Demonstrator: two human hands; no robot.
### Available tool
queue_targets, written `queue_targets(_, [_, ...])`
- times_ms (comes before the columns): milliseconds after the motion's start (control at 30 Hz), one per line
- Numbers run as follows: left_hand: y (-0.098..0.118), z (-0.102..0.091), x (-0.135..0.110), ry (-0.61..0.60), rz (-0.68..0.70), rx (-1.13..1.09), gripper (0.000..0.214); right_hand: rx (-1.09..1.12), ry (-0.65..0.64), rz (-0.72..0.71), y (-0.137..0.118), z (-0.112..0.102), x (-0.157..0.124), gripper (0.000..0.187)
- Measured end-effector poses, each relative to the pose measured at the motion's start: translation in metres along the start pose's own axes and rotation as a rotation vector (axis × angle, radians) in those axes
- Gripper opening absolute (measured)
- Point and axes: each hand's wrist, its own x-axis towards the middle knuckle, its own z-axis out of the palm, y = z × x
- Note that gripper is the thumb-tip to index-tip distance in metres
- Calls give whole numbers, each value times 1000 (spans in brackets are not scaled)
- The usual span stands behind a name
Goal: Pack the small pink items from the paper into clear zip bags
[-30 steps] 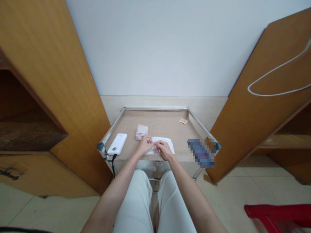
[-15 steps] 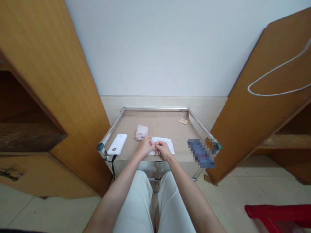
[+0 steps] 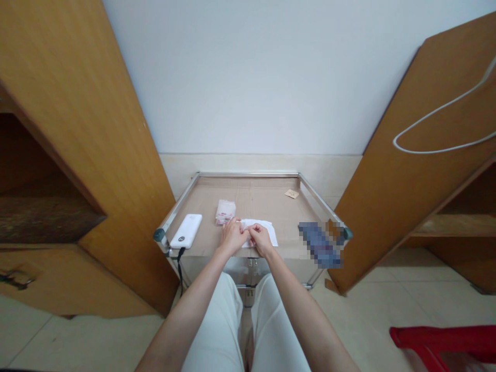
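A white sheet [image 3: 269, 231], thin like paper or tissue, lies near the front of the cardboard-covered table. Over its left part is my left hand [image 3: 233, 236], fingers bent, with thumb and fingertips meeting the other hand. My right hand [image 3: 260, 239] pinches at the same spot, fingertips pressed together. Whatever sits between the fingertips is too small or hidden to name. Just beyond my left hand is a clear plastic packet [image 3: 225, 212] with pinkish-red marks.
A white power bank [image 3: 186, 231] with a black cable [image 3: 180, 263] lies at left. At the back right is a small tan paper piece [image 3: 292, 194]; a pixelated dark blue item [image 3: 320, 243] lies at front right. A metal rim [image 3: 248, 174] edges the table. Wooden cabinets flank it.
My left hand has turned slightly, its fingers now reaching a little further over the sheet. My right hand stays in almost the same place. The things on the table have not visibly moved.
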Motion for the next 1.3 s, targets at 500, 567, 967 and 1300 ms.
queue_targets(500, [4,-13,2,131,-49,131,14,-43,-7,-39,-5,2,-2,11])
queue_targets(567, [5,-13,1,120,-9,114,14,-75,-23,-30,-6,1,-3,12])
queue_targets(967, [1,-14,-3,-54,204,18,10,-50,-84,-22,-5,2,-4,24])
queue_targets(1300, [-22,-15,-3,-240,250,28,67,-18,-67,56,-5,1,-4,49])
